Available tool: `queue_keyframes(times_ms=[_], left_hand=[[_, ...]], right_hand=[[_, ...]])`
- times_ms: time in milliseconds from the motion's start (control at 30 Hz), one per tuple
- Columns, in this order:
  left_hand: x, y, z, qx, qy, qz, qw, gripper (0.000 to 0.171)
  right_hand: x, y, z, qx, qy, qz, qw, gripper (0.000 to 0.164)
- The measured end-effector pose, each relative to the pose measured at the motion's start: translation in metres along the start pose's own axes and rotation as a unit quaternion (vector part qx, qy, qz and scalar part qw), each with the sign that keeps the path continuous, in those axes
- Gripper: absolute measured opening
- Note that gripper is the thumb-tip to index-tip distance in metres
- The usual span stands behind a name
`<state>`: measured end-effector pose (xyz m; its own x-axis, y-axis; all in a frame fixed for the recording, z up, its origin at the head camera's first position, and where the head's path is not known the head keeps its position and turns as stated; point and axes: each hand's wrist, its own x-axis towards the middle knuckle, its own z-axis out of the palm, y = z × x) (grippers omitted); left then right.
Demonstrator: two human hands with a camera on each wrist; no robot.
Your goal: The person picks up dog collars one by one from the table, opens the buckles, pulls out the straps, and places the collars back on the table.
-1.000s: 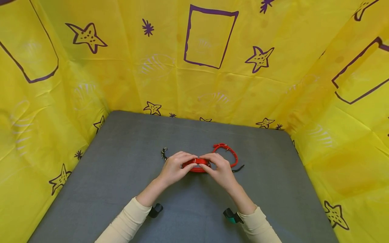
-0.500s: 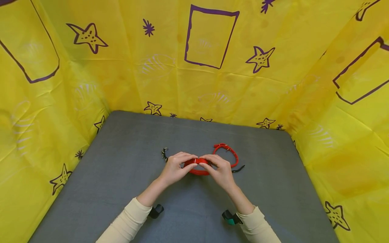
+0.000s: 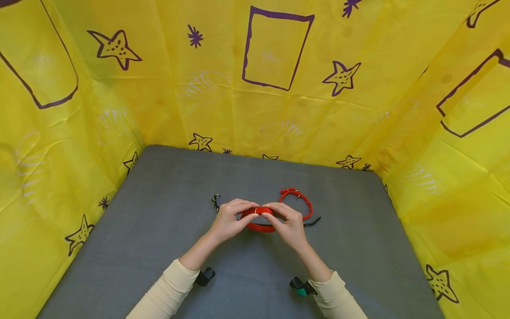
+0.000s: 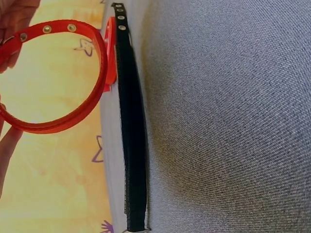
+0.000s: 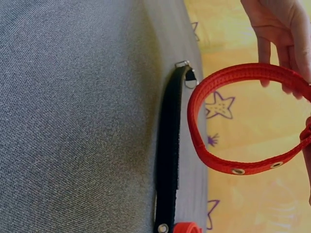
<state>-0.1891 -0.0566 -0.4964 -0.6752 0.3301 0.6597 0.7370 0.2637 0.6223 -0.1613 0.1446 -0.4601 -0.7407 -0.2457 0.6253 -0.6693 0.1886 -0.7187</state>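
A red collar [image 3: 260,228] with metal eyelets is bent into a loop between my hands. My left hand [image 3: 233,219] pinches its upper band from the left, thumb below and fingers above. From the other side my right hand [image 3: 290,221] pinches the same band, so the fingertips of both hands nearly meet. The rest of the loop hangs beneath them, over the table, as the left wrist view shows with the collar's round band [image 4: 101,73]. Behind it lies a black collar [image 5: 168,145]; in the head view my hands hide its middle.
A second red collar [image 3: 308,206] lies curled on the grey table [image 3: 179,177], just past my right hand. The black collar's buckle end [image 3: 215,203] shows to the left. A yellow patterned cloth [image 3: 223,106] walls the table at the back and sides.
Both hands stay nearly in place. The held red collar has turned slightly, its lower band now a little closer to me. My right wrist has shifted slightly left.
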Motion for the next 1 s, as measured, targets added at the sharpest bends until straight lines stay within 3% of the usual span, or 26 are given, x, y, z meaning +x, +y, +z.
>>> queue_keyframes(times_ms=[600, 833, 1000], left_hand=[[-0.0022, -0.0015, 0.0004, 0.011, -0.001, -0.009, 0.9999, 0.026], [-0.0041, 0.0019, -0.0003, 0.003, 0.011, -0.038, 0.9992, 0.030], [-0.0019, 0.0044, -0.0010, 0.002, 0.012, -0.039, 0.9992, 0.031]], right_hand=[[-0.0042, 0.0015, 0.0058, 0.005, 0.021, 0.008, 1.000, 0.024], [-0.0019, 0.0000, 0.0052, 0.021, 0.030, 0.011, 0.999, 0.022], [-0.0007, 0.0011, 0.0024, 0.025, 0.024, 0.020, 0.999, 0.023]])
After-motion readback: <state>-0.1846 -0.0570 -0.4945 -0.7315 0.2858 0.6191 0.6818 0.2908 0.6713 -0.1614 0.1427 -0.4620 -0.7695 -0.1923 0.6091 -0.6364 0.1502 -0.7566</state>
